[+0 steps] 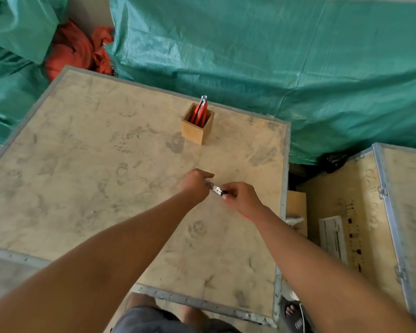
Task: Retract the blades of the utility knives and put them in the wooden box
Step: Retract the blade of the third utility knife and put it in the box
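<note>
Utility knife (218, 190), red-handled, is held over the crate top (82, 164) between left hand (195, 184) and right hand (240, 197), both closed on it, so retracting seems in progress, and next it must go into the wooden box (197, 131) beside the others.

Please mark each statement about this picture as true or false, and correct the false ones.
1. Both hands hold one utility knife between them. True: the left hand is at its metal end, the right hand on its body.
2. The wooden box is empty. False: red utility knives stand in it.
3. The box lies on its side. False: it stands upright on the wooden crate.
4. A green tarp lies behind the crate. True.
</note>
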### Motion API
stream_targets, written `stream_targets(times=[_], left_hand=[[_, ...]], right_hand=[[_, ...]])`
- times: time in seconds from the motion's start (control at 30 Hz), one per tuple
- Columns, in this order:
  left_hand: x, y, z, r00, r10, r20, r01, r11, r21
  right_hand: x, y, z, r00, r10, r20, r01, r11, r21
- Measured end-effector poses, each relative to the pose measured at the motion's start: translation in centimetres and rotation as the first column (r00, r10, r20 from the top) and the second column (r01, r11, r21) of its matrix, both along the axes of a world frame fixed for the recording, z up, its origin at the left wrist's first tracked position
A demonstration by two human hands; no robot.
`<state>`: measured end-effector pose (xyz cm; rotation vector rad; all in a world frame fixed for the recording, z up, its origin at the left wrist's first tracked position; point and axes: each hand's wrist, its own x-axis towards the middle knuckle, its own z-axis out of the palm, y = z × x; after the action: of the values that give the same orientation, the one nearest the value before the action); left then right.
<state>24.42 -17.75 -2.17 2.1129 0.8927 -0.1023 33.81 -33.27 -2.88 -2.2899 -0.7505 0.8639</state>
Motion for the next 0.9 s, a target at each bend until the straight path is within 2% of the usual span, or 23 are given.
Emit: stream_targets(times=[0.2, 0.4, 0.63, 0.9], left_hand=[[0.6, 0.4, -1.9, 0.996, -0.075, -0.040, 0.078, 0.994, 0.076], [-0.3, 1.3, -1.5, 0.985, -0.172, -0.001, 0.170, 0.977, 0.126], [-3.3, 2.7, 2.5, 0.961, -0.184, 0.205, 0.152, 0.975, 0.164], [-7.2, 2.5, 9.1, 0.914, -0.049, 0.402, 0.015, 0.996, 0.089]], right_hand=[[0.3, -0.6, -0.1, 0.999, 0.032, -0.021, -0.032, 0.999, 0.038], [-0.3, -0.1, 0.4, 0.995, 0.057, -0.076, -0.055, 0.998, 0.028], [-1.9, 0.3, 3.5, 0.987, -0.001, -0.161, 0.021, 0.993, 0.118], [-2.7, 3.1, 9.0, 0.985, 0.002, -0.173, 0.044, 0.964, 0.264]])
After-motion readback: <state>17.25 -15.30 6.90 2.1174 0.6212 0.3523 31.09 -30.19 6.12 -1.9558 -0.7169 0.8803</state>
